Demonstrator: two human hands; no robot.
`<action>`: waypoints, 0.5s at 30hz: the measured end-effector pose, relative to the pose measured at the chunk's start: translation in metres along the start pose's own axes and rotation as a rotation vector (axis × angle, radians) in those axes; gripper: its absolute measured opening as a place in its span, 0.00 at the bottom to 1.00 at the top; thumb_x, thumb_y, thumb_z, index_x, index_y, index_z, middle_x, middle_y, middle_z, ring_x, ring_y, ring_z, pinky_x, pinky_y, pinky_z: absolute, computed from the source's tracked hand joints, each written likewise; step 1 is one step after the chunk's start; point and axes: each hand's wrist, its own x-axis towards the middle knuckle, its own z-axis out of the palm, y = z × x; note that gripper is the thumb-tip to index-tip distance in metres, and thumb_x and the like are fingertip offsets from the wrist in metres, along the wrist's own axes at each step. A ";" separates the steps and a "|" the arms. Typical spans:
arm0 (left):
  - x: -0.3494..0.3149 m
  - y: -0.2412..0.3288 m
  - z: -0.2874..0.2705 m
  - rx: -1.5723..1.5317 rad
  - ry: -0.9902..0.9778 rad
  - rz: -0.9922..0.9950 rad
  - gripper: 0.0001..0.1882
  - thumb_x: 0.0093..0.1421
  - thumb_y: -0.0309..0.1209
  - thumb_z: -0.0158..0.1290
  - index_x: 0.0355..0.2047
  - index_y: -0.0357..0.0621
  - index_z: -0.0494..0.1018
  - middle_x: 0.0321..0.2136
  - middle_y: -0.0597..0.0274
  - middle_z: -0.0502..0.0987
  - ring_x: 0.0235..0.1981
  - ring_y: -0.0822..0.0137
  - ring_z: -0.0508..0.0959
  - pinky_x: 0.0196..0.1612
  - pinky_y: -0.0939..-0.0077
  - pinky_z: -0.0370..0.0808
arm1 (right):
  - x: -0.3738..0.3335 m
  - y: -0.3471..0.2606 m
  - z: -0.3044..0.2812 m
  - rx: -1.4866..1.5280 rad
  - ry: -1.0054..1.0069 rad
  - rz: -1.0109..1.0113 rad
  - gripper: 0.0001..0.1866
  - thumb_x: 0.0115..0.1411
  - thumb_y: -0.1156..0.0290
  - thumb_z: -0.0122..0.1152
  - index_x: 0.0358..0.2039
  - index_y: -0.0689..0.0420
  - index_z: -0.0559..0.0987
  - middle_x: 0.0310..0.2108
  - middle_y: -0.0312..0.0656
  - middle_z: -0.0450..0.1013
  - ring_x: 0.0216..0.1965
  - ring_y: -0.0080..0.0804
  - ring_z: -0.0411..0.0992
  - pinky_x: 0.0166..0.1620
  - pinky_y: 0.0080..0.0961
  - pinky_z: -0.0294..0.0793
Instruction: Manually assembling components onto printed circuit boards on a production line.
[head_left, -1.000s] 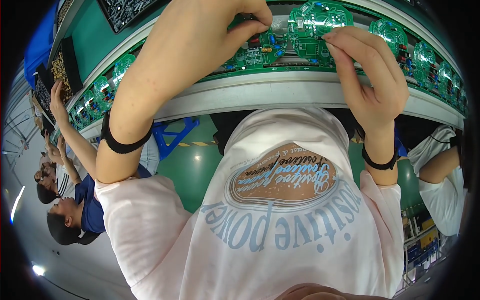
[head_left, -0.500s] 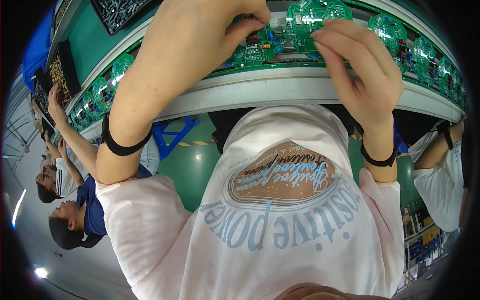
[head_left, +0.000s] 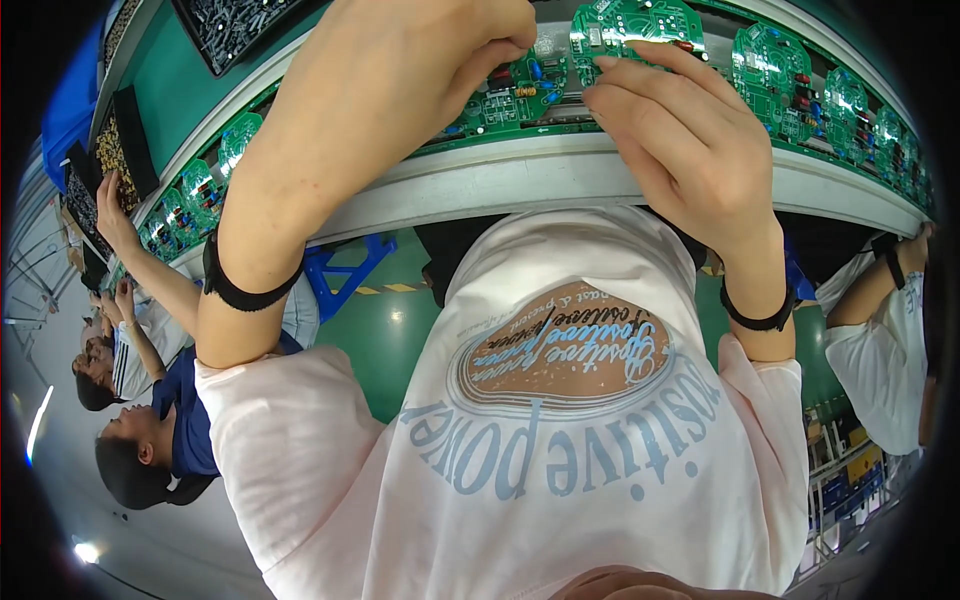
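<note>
My left hand (head_left: 450, 60) is above a green circuit board (head_left: 528, 108) fitted with small red, blue and striped parts. Its thumb and forefinger are pinched together near the top edge of the picture, and whatever they hold is hidden. My right hand (head_left: 690, 135) hangs just to the right, its fingertips closed over the gap between that board and another green circuit board (head_left: 640, 22). I cannot make out anything between these fingertips. My right fingers cover the lower part of the second board.
Further circuit boards (head_left: 770, 85) stand in a row along the pale metal rail (head_left: 520, 165). A black tray (head_left: 235, 30) of dark small parts lies at the upper left, and a black bin (head_left: 122, 145) of yellowish parts sits farther left. A co-worker's hand (head_left: 115, 210) reaches there.
My right hand has moved left, from over the second board toward the gap beside the first. My left hand stays pinched in nearly the same place.
</note>
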 end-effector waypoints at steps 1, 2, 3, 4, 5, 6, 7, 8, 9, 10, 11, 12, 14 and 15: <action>-0.002 -0.001 -0.002 0.029 -0.016 0.005 0.06 0.53 0.22 0.60 0.33 0.37 0.77 0.30 0.53 0.79 0.35 0.49 0.79 0.39 0.60 0.77 | 0.000 0.000 0.000 -0.004 0.006 0.007 0.10 0.51 0.79 0.70 0.36 0.62 0.84 0.38 0.43 0.82 0.41 0.39 0.81 0.52 0.38 0.82; -0.002 -0.001 -0.002 0.057 -0.031 0.010 0.06 0.54 0.22 0.60 0.33 0.37 0.77 0.30 0.53 0.79 0.35 0.49 0.79 0.39 0.60 0.77 | -0.001 0.000 0.000 -0.005 0.005 0.009 0.10 0.51 0.79 0.70 0.36 0.62 0.84 0.38 0.43 0.82 0.41 0.39 0.81 0.52 0.38 0.82; 0.000 -0.001 -0.001 0.055 -0.031 0.010 0.06 0.54 0.22 0.60 0.33 0.37 0.77 0.30 0.53 0.79 0.35 0.49 0.79 0.39 0.60 0.77 | -0.001 0.000 0.000 -0.006 0.007 0.014 0.10 0.51 0.79 0.70 0.36 0.62 0.84 0.38 0.43 0.82 0.41 0.40 0.81 0.52 0.38 0.82; 0.002 0.000 0.000 0.033 -0.027 0.016 0.06 0.54 0.21 0.60 0.33 0.37 0.77 0.30 0.53 0.79 0.35 0.49 0.79 0.38 0.61 0.77 | -0.001 0.001 -0.001 -0.007 0.010 0.020 0.10 0.51 0.79 0.70 0.36 0.62 0.84 0.38 0.43 0.82 0.41 0.40 0.81 0.51 0.38 0.82; 0.006 0.001 0.001 0.011 -0.024 0.022 0.06 0.54 0.21 0.59 0.33 0.37 0.77 0.30 0.53 0.79 0.35 0.49 0.79 0.38 0.61 0.77 | -0.001 0.001 -0.001 -0.008 0.013 0.025 0.10 0.51 0.79 0.71 0.36 0.62 0.84 0.38 0.44 0.82 0.41 0.40 0.81 0.51 0.37 0.82; 0.008 0.002 0.002 -0.011 -0.021 0.028 0.06 0.54 0.21 0.59 0.33 0.37 0.76 0.30 0.53 0.78 0.35 0.49 0.79 0.38 0.61 0.77 | -0.001 0.001 -0.001 -0.009 0.013 0.025 0.10 0.51 0.79 0.71 0.36 0.62 0.84 0.38 0.44 0.82 0.41 0.40 0.81 0.51 0.37 0.82; 0.008 0.002 0.002 -0.011 -0.022 0.028 0.06 0.54 0.21 0.59 0.33 0.37 0.76 0.30 0.53 0.78 0.35 0.49 0.79 0.38 0.61 0.77 | -0.002 0.001 -0.002 -0.004 0.011 0.024 0.10 0.51 0.79 0.71 0.36 0.62 0.84 0.38 0.44 0.82 0.41 0.40 0.81 0.51 0.37 0.82; 0.009 0.003 0.002 0.010 -0.024 0.041 0.07 0.53 0.21 0.59 0.33 0.37 0.76 0.30 0.53 0.78 0.35 0.49 0.79 0.38 0.61 0.77 | -0.002 0.001 -0.002 0.000 0.009 0.022 0.10 0.51 0.79 0.71 0.36 0.62 0.84 0.38 0.43 0.82 0.41 0.40 0.81 0.51 0.38 0.82; 0.009 0.004 0.002 0.031 -0.027 0.055 0.07 0.53 0.22 0.59 0.34 0.37 0.76 0.30 0.53 0.78 0.35 0.49 0.79 0.38 0.61 0.77 | -0.002 0.001 -0.002 0.005 0.008 0.019 0.10 0.51 0.80 0.71 0.36 0.62 0.84 0.38 0.43 0.82 0.41 0.40 0.81 0.51 0.38 0.82; 0.009 0.005 0.002 0.052 -0.029 0.068 0.08 0.52 0.22 0.59 0.34 0.37 0.76 0.30 0.53 0.77 0.35 0.49 0.78 0.38 0.61 0.77 | -0.002 0.001 -0.002 0.006 0.009 0.019 0.10 0.51 0.80 0.71 0.36 0.62 0.84 0.38 0.43 0.82 0.41 0.40 0.81 0.51 0.38 0.82; 0.009 0.007 0.003 0.054 -0.030 0.067 0.08 0.52 0.22 0.59 0.34 0.37 0.76 0.30 0.53 0.77 0.35 0.49 0.78 0.38 0.61 0.77 | -0.002 0.000 -0.002 0.003 0.010 0.020 0.11 0.51 0.80 0.71 0.36 0.61 0.84 0.38 0.43 0.82 0.41 0.40 0.81 0.51 0.38 0.82; 0.009 0.008 0.004 0.105 -0.020 0.085 0.08 0.52 0.22 0.59 0.34 0.37 0.76 0.29 0.54 0.77 0.34 0.49 0.78 0.38 0.61 0.77 | -0.002 0.000 -0.003 -0.001 0.010 0.023 0.11 0.51 0.80 0.71 0.37 0.61 0.84 0.38 0.43 0.82 0.41 0.40 0.81 0.51 0.37 0.82; 0.014 0.012 0.007 0.204 -0.001 0.122 0.09 0.51 0.22 0.59 0.34 0.38 0.75 0.29 0.55 0.76 0.34 0.50 0.78 0.37 0.61 0.78 | -0.002 0.000 -0.003 -0.007 0.009 0.027 0.11 0.51 0.80 0.71 0.37 0.61 0.84 0.38 0.43 0.82 0.41 0.41 0.81 0.51 0.37 0.82; 0.017 0.019 0.006 0.202 0.000 0.122 0.09 0.51 0.22 0.59 0.34 0.38 0.75 0.29 0.55 0.76 0.34 0.50 0.78 0.37 0.61 0.78 | -0.003 0.000 -0.003 -0.016 0.013 0.024 0.11 0.51 0.80 0.71 0.37 0.61 0.84 0.38 0.43 0.82 0.41 0.41 0.81 0.51 0.37 0.82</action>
